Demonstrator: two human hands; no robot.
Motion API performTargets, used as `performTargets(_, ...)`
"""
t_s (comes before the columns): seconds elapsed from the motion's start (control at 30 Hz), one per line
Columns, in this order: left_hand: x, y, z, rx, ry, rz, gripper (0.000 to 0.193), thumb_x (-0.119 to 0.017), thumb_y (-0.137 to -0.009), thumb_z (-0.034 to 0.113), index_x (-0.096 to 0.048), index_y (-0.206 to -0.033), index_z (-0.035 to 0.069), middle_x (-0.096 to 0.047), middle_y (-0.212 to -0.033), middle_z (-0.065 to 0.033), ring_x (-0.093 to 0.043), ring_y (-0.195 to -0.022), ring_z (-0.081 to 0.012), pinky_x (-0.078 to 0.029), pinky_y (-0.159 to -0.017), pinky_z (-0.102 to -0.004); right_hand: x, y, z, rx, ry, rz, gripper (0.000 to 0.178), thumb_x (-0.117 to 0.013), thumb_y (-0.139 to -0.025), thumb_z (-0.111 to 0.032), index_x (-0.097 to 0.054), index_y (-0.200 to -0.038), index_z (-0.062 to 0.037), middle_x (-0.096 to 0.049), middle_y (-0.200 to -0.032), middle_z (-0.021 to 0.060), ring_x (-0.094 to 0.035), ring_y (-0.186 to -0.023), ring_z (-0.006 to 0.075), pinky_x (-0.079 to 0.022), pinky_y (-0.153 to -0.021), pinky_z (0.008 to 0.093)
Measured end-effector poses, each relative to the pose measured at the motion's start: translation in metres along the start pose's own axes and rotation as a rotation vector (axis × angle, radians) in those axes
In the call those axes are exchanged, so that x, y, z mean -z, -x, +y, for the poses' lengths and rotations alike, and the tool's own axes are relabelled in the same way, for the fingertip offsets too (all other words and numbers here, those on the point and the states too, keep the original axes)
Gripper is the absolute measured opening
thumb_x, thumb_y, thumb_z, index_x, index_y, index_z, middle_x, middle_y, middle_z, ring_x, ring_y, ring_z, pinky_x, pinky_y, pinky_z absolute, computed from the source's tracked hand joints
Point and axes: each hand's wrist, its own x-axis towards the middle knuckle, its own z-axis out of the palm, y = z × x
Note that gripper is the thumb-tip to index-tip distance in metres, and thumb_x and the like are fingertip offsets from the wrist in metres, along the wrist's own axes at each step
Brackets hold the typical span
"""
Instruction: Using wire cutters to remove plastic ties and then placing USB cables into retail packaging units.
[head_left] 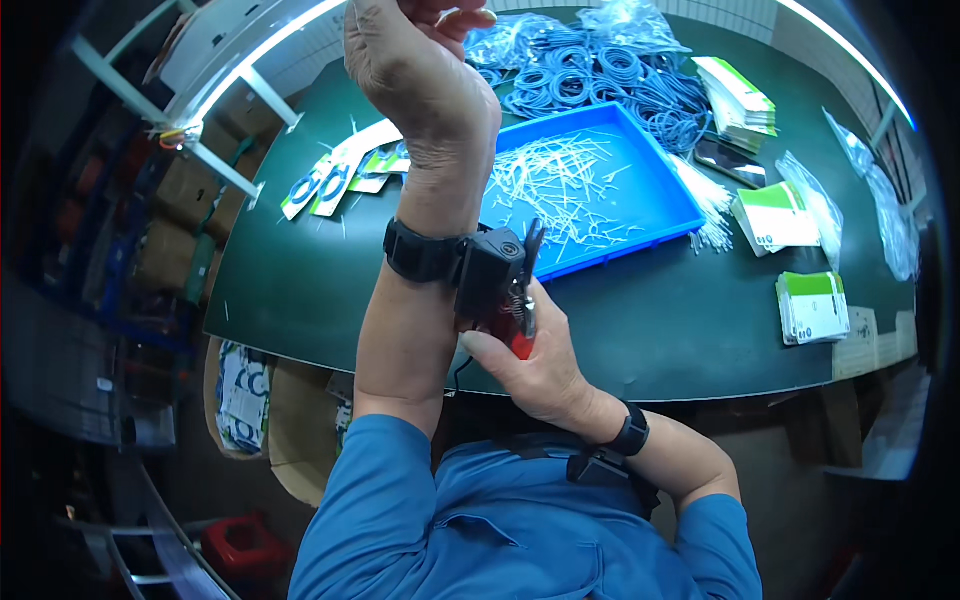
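My left arm reaches up across the view, with my left hand (405, 55) partly cut off by the upper edge. Its fingers curl inward; whatever they may hold is out of sight. Lower down, just in front of the table's near edge, my right hand (545, 365) is wrapped round red-handled cutting pliers (523, 343). The dark jaws of the pliers point upward, beside a small black box (490, 270) strapped to my left wrist. A blue tray (625, 250) behind my hands holds many scattered white strips, like cut cable ties (560, 180).
Coiled blue cables (620, 75) and clear bags lie behind the tray on the green table (650, 340). Packaging cards (345, 170) with cables sit left. A phone (730, 162), white cable ties (708, 200) and card stacks (812, 305) lie right. An open carton (300, 430) stands below.
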Motion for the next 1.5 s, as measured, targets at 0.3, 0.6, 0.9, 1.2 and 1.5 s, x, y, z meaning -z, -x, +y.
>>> performTargets(0.3,0.042,-0.013,-0.006,-0.158,-0.19,-0.085,0.046,-0.041,-0.113,0.038,-0.063,-0.117,-0.003,-0.072,-0.092,-0.0153,-0.073,-0.084,-0.0266,-0.063,-0.076,-0.0395,-0.027,0.001,0.006,-0.053,0.024,0.051,0.032,-0.072,-0.094,-0.01,-0.057,-0.12,0.0015,-0.069,-0.1,0.0073,-0.068,-0.092,0.0133,-0.057,-0.083,0.0302)
performTargets(0.6,0.05,0.003,-0.01,-0.466,-0.752,-0.262,0.021,-0.049,-0.11,0.015,-0.064,-0.108,0.0,-0.066,-0.087,-0.0091,-0.064,-0.071,-0.0177,-0.056,-0.063,-0.0285,-0.051,-0.016,0.005,-0.302,-0.325,0.09,0.029,-0.073,-0.094,-0.009,-0.058,-0.117,0.0002,-0.071,-0.096,0.0083,-0.071,-0.085,0.0145,-0.058,-0.076,0.0304)
performTargets(0.9,0.089,-0.03,0.01,0.735,0.577,0.274,0.019,-0.047,-0.111,0.016,-0.053,-0.105,-0.001,-0.059,-0.083,-0.014,-0.06,-0.052,-0.0209,-0.059,-0.047,-0.0299,-0.035,-0.035,0.012,0.148,0.299,-0.211,0.035,-0.076,-0.093,-0.009,-0.058,-0.121,0.0008,-0.068,-0.106,0.0102,-0.067,-0.088,0.0134,-0.057,-0.077,0.0302)
performTargets(1.2,0.095,-0.015,-0.008,0.736,0.667,0.255,0.012,-0.055,-0.106,0.006,-0.062,-0.109,-0.003,-0.056,-0.085,-0.0046,-0.056,-0.075,-0.0138,-0.051,-0.062,-0.0259,-0.037,-0.066,0.025,0.297,0.207,0.185,0.052,-0.089,-0.081,-0.011,-0.057,-0.12,0.0007,-0.067,-0.101,0.0127,-0.071,-0.087,0.019,-0.06,-0.078,0.0325)
performTargets(1.5,0.107,-0.024,0.013,0.799,1.02,0.175,0.011,-0.05,-0.106,0.003,-0.057,-0.103,-0.004,-0.053,-0.082,-0.0046,-0.053,-0.073,-0.0135,-0.051,-0.063,-0.0262,-0.041,-0.069,0.026,0.264,0.33,0.135,0.053,-0.085,-0.082,-0.001,-0.053,-0.124,0.0017,-0.066,-0.103,0.0115,-0.068,-0.093,0.0166,-0.057,-0.083,0.0311)
